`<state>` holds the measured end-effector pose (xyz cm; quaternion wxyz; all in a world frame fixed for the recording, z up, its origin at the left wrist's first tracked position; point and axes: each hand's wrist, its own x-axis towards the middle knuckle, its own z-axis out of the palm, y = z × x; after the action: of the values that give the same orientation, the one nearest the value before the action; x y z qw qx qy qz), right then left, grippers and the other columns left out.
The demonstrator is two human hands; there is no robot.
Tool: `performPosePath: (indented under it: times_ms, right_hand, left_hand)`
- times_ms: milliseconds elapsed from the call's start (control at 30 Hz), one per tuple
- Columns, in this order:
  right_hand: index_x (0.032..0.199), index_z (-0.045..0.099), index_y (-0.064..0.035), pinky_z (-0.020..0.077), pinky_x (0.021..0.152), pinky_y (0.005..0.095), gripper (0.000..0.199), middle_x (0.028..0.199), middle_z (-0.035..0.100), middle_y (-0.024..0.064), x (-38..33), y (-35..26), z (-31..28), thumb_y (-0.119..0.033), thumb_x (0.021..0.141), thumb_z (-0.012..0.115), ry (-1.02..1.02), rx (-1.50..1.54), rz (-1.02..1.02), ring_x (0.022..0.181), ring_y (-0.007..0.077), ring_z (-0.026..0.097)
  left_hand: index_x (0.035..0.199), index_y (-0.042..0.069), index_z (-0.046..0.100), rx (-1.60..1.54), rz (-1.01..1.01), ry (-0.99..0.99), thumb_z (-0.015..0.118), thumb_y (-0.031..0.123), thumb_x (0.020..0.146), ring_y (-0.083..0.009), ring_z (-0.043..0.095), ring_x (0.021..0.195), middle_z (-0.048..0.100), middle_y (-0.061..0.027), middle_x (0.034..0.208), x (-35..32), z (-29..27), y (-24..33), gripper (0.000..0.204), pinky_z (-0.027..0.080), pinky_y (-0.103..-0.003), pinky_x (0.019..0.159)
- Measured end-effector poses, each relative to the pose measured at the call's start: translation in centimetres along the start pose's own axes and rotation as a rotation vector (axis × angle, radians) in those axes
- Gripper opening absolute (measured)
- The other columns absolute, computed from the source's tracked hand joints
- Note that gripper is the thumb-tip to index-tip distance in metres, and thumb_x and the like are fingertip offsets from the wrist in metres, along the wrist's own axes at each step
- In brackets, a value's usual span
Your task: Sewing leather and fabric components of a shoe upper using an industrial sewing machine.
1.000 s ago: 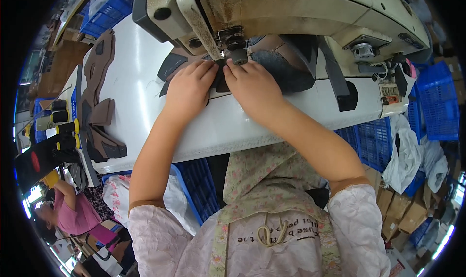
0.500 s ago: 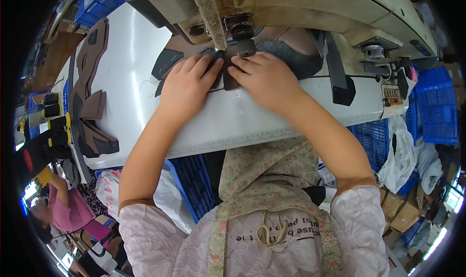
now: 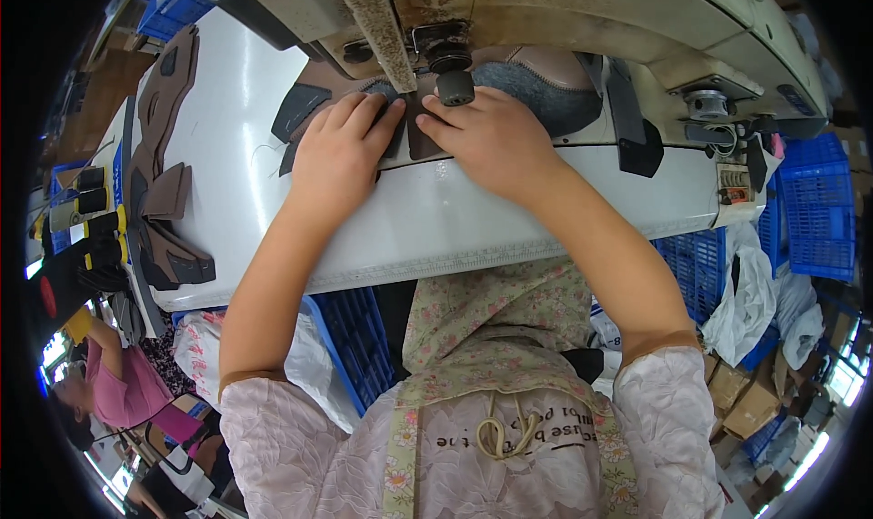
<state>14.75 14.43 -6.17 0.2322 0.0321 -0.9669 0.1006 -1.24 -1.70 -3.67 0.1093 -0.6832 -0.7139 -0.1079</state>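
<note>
both hands closer under the cream sewing machine head [image 3: 582, 19] than a second ago — left hand [image 3: 338, 151] and right hand [image 3: 486, 137], fingers together, pressing flat the dark brown shoe-upper piece [image 3: 305, 110] on the white table [image 3: 436, 219] — stitching underway.
</note>
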Motion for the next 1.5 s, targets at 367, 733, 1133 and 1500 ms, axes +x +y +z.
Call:
performPosePath:
  times_ms: [367, 733, 1133, 1500]
  right_hand:
    - [0.11, 0.069, -0.0052, 0.0483, 0.095, 0.0387, 0.032, 0.117, 0.068, 0.0077, -0.36, -0.24, -0.25, -0.009, 0.08, 0.058, 0.013, -0.014, 0.018, 0.112, 0.0246, 0.061]
    - [0.11, 0.068, -0.0052, 0.0463, 0.101, 0.0393, 0.03, 0.117, 0.068, 0.0093, -0.44, -0.33, -0.15, -0.014, 0.085, 0.055, 0.004, -0.004, 0.029, 0.119, 0.0253, 0.058]
    - [0.112, 0.066, -0.0031, 0.0464, 0.101, 0.0386, 0.031, 0.121, 0.066, 0.0098, -0.53, -0.37, -0.37, -0.015, 0.086, 0.055, 0.025, -0.008, 0.022, 0.12, 0.0248, 0.056]
    - [0.113, 0.066, -0.0033, 0.0449, 0.103, 0.0386, 0.031, 0.123, 0.064, 0.0091, -0.64, -0.46, -0.72, -0.014, 0.086, 0.054, -0.016, -0.007, 0.043, 0.122, 0.0245, 0.055]
  left_hand:
    - [0.12, 0.005, 0.064, -0.014, 0.027, 0.023, 0.06, -0.002, 0.063, -0.029, 0.059, 0.106, 0.06, -0.012, 0.121, 0.01, -0.09, 0.24, 0.057, 0.048, -0.041, 0.092]
    - [0.118, 0.005, 0.064, -0.023, -0.007, 0.026, 0.06, -0.002, 0.063, -0.0298, 0.058, 0.108, 0.06, -0.012, 0.121, 0.01, 0.32, 0.36, 0.055, 0.047, -0.041, 0.094]
    - [0.115, 0.003, 0.065, -0.025, 0.022, -0.009, 0.059, -0.002, 0.064, -0.0295, 0.058, 0.112, 0.061, -0.0114, 0.119, 0.19, -0.17, 0.13, 0.051, 0.046, -0.041, 0.095]
    - [0.111, 0.004, 0.066, -0.059, 0.068, 0.017, 0.057, -0.002, 0.067, -0.0305, 0.059, 0.113, 0.064, -0.0129, 0.116, 0.25, -0.59, 0.0, 0.046, 0.048, -0.043, 0.093]
